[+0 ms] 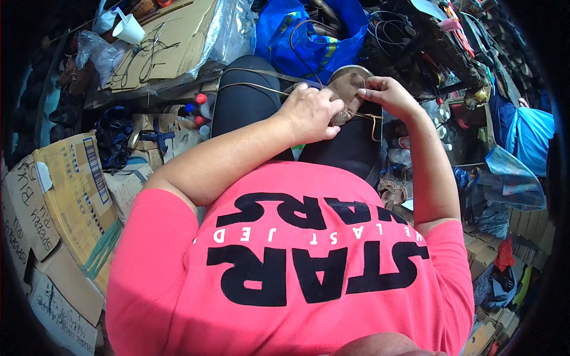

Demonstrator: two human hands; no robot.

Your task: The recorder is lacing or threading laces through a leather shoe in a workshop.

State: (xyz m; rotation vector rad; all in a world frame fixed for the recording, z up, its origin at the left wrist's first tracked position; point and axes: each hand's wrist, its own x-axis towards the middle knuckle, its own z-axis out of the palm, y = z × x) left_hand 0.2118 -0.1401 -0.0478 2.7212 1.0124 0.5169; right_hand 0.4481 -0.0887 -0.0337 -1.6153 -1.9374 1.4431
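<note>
A brown shoe [348, 83] with a pale sole edge rests across my thighs, its rounded end pointing away from me. My left hand [312, 113] is curled against the shoe's left side, knuckles up and fingers bent around it. On the other side, my right hand [386, 95] pinches with thumb and forefinger at the shoe's right edge; whatever is between those fingertips is too small to make out. A thin tan cord [252, 88] stretches left from my left hand over my thigh, near a darker strap. More light cord [374, 118] trails below the shoe on the right.
A blue bag [297, 41] holding items stands just beyond my knees. Flat cardboard [172, 47] with black cords and a white cup [128, 28] lies at far left. Cardboard boxes [74, 178] crowd my left side. Several bottles [401, 155] stand on my right, near a cluttered bench.
</note>
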